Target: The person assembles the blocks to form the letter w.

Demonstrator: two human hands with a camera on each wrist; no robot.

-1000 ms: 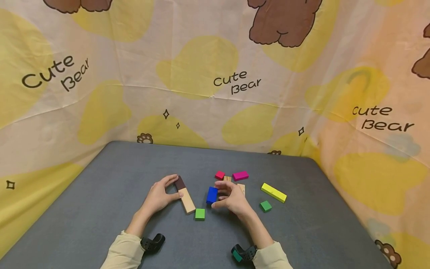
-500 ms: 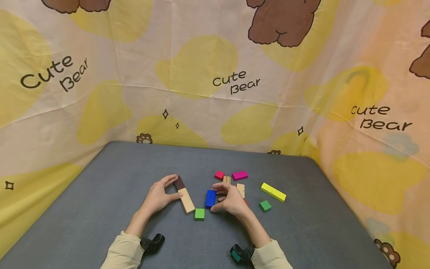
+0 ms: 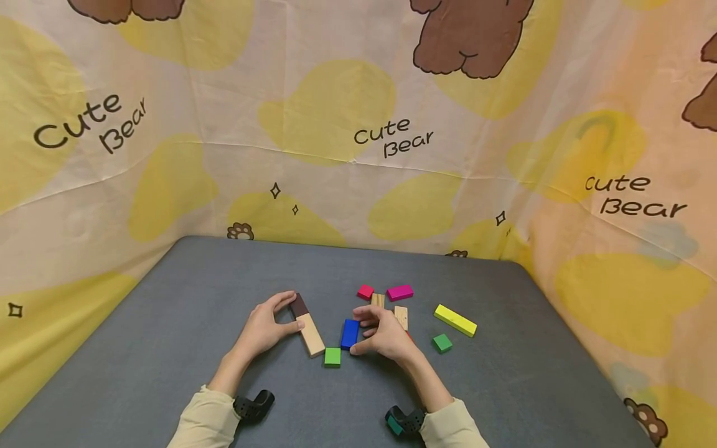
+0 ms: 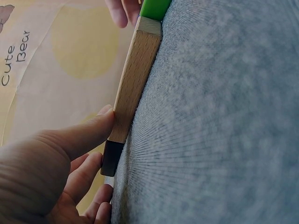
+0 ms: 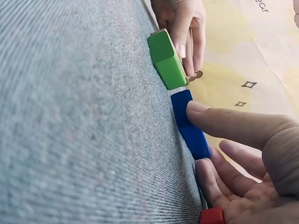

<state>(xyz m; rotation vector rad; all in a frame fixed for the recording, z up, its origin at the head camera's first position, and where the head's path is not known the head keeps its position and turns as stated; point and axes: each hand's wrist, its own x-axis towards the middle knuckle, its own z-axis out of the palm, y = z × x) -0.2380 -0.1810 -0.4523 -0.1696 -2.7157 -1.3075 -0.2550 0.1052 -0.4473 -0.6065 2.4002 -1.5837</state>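
While a second ago it was raised, the blue block (image 3: 350,333) now lies on the tabletop (image 3: 168,323) (beside the green block (image 3: 332,356)), right hand (image 3: 386,336) grip pinching it. Left hand (image 3: 263,330) grip unchanged, holding the wooden bar (image 3: 307,325).

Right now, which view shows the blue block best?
The right wrist view: the blue block is close, with the right hand pinching it. The head view shows it small; the left wrist view misses it.

Blue rectangular block (image 3: 350,333), lying flat on the grey surface (image 3: 168,348), long axis running front to back, just beyond a small green block (image 3: 332,356). Long natural-wood block (image 3: 310,333), flat and angled, its far end abutting a dark brown block (image 3: 299,305); its near end lies beside the green block.
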